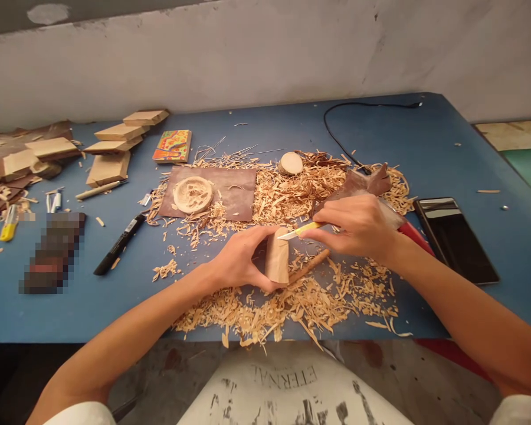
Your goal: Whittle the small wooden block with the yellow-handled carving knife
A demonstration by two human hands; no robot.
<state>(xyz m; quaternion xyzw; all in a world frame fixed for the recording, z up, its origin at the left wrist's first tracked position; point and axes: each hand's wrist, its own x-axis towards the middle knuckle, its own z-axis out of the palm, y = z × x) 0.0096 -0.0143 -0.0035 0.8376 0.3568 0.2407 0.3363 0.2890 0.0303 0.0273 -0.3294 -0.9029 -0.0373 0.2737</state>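
Observation:
My left hand [243, 260] is closed around a pale wood block [278, 260], held on end above the shavings near the table's front edge. In my right hand [358, 227] is a carving knife [307, 229] with a yellow handle. Its pale blade points left and lies at the top of the block. Behind the block a thin wooden stick [310, 265] rests among wood shavings [301, 304]. A brown sheet [241, 189] bears a round carved wooden piece [193, 195].
A phone [458, 239] lies right of my right hand. Further left are a black marker [119, 245], a yellow cutter [9, 223] and stacked wood blocks [115, 139]. A painted block [173, 146], a wood slice [291, 163] and a black cable [358, 104] are towards the back.

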